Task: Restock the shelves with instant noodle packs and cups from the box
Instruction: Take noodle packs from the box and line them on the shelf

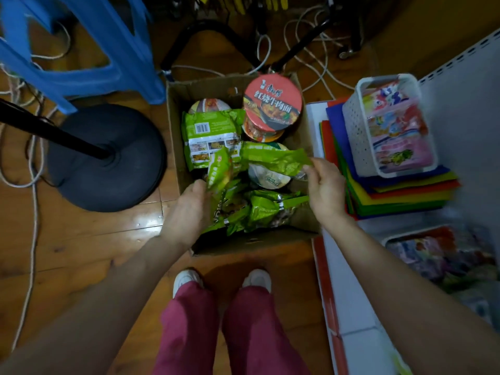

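Fingers (311, 169) of the left hand (186, 209) and right hand (324, 190) are pinched on light, crinkly noodle packs (273, 159) over the box (177, 125), probably best held by sealed edges.

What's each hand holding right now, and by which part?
The left hand grips a green pack by its lower end; the right hand pinches a second green pack by its right edge.
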A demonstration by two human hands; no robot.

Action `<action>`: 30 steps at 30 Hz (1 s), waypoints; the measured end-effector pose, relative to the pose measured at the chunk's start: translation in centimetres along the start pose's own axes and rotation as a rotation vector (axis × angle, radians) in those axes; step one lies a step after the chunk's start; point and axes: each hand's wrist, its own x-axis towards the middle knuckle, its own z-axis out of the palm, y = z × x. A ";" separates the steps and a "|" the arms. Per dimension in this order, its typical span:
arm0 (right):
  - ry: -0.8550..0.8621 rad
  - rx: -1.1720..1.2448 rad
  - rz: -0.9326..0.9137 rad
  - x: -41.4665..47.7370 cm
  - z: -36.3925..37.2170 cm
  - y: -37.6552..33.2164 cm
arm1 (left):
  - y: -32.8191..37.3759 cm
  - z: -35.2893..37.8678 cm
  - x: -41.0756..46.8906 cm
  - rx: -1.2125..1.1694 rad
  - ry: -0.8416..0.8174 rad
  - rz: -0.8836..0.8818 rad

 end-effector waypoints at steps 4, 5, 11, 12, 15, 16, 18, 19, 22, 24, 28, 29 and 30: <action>0.084 0.070 0.062 -1.5 -5.5 -4.6 | 3.4 -6.3 -2.7 -0.109 0.159 -0.045; 0.099 0.078 0.073 -1.9 -6.9 -6.0 | 4.1 -8.0 -3.3 -0.130 0.187 -0.030; 0.165 0.050 0.086 -4.5 -15.4 -14.5 | 8.5 -19.0 -7.5 -0.246 0.223 0.039; 0.179 0.041 0.088 -5.0 -16.9 -16.1 | 9.3 -21.1 -8.1 -0.234 0.219 0.081; 0.229 0.025 0.022 -6.6 -21.5 -20.9 | 11.8 -27.3 -9.7 -0.184 0.245 0.198; 0.254 0.021 0.009 -7.3 -22.9 -22.5 | 12.6 -29.2 -10.2 -0.173 0.258 0.232; 0.297 0.005 0.009 -8.8 -25.7 -25.1 | 14.4 -32.9 -11.3 -0.151 0.285 0.295; 0.317 -0.009 0.012 -9.6 -27.1 -26.1 | 15.3 -34.6 -11.8 -0.147 0.293 0.326; 0.366 -0.080 0.026 -11.4 -31.2 -28.2 | 18.4 -38.9 -12.9 -0.124 0.316 0.451; 0.395 -0.123 0.031 -12.6 -34.1 -29.5 | 20.8 -41.4 -13.3 -0.105 0.331 0.535; 0.478 -0.178 0.008 -15.1 -40.0 -32.1 | 26.1 -45.8 -14.0 -0.110 0.368 0.688; 0.497 -0.199 0.003 -15.7 -41.4 -32.6 | 27.5 -46.7 -14.3 -0.115 0.387 0.720; 0.523 -0.219 -0.008 -16.3 -42.8 -33.1 | 28.8 -47.6 -14.6 -0.124 0.407 0.749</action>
